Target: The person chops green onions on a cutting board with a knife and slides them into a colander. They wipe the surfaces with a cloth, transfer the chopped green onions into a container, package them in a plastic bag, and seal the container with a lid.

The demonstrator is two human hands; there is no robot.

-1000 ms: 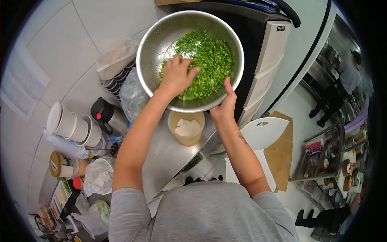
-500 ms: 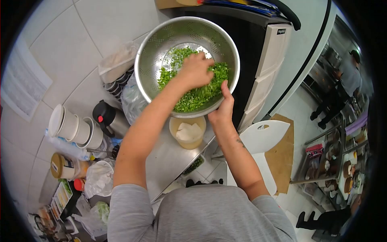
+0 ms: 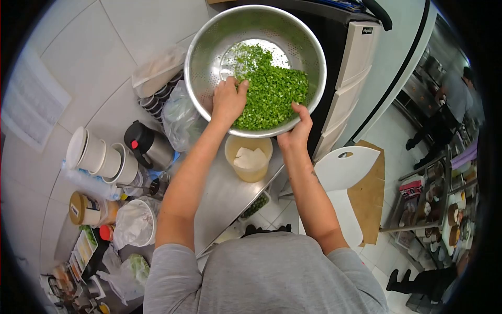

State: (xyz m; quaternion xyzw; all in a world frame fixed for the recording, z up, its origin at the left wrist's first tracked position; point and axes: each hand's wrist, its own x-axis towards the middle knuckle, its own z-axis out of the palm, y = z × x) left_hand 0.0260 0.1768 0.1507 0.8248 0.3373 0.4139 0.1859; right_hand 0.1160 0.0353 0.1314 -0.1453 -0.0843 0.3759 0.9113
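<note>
While the right hand (image 3: 297,130) grips the near-right rim of a wide, perforated silver metal colander (image 3: 206,57), thumb over the edge, the left hand (image 3: 228,103), apart from it, is inside the colander, fingers bent at the left edge of a heap of finely chopped bright-green leaves (image 3: 274,91); whether it pinches any cannot be told. The heap lies toward the colander's near right. Good handling here probably calls for a firm rim grip and loose fingers that lift from beneath rather than press. Below the near rim, a translucent yellowish plastic tub (image 3: 250,174) holding a pale lump (image 3: 250,157) stands on a grey metal counter (image 3: 215,206). White wall tiles (image 3: 144,31) rise at left, behind nested white round containers (image 3: 108,159) and a black-and-steel jug (image 3: 157,149). At right, a white plastic chair (image 3: 348,172) stands near pale floor tiles (image 3: 276,215), and a grey-shirted co-worker (image 3: 456,99) stands well apart.
</note>
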